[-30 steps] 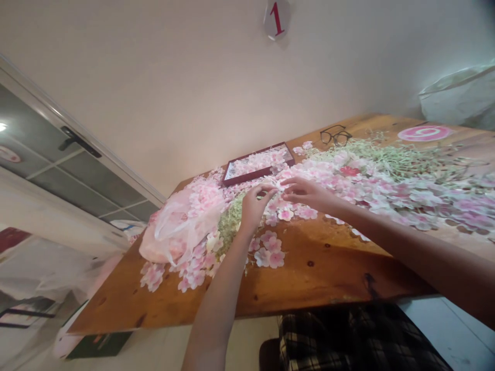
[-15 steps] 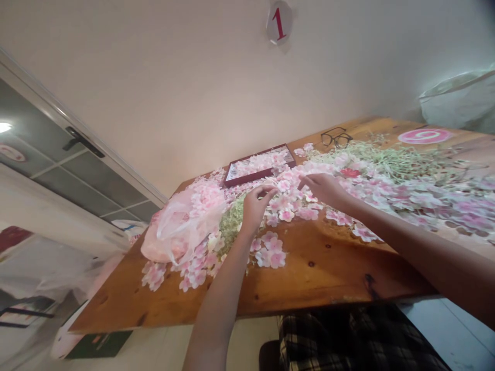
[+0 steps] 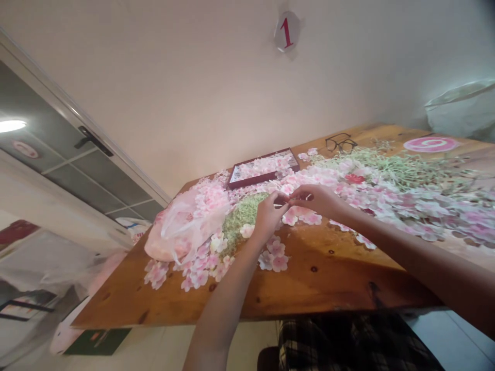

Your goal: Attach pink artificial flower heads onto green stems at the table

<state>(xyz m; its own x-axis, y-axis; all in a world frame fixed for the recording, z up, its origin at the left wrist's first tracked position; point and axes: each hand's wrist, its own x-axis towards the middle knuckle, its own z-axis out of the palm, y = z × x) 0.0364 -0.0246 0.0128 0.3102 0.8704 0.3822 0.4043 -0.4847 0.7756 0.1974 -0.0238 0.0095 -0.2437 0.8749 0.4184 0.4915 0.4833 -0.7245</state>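
My left hand [image 3: 269, 212] and my right hand [image 3: 315, 200] meet at the fingertips over the wooden table [image 3: 301, 281]. Both are pinched closed; whatever sits between the fingers is too small to make out. Around them lie pink and white artificial blossoms [image 3: 309, 217], spreading into a wide heap to the right. A mound of thin green stems [image 3: 245, 214] lies just left of my left hand. Beyond the hands stands a shallow dark red tray [image 3: 263, 179] holding more pale pink blossoms. A small blossom cluster [image 3: 275, 252] rests below my left wrist.
At the left of the table is a clear plastic bag [image 3: 181, 226] of pink blossoms. Black-framed glasses [image 3: 341, 144] lie near the back edge. More green stems [image 3: 402, 164] are heaped at right, by a pink number sticker [image 3: 431, 144]. A white sack [image 3: 462, 111] stands far right.
My hands have come together, the right moving left and the left slightly right, until their fingertips meet. The view has shifted slightly.
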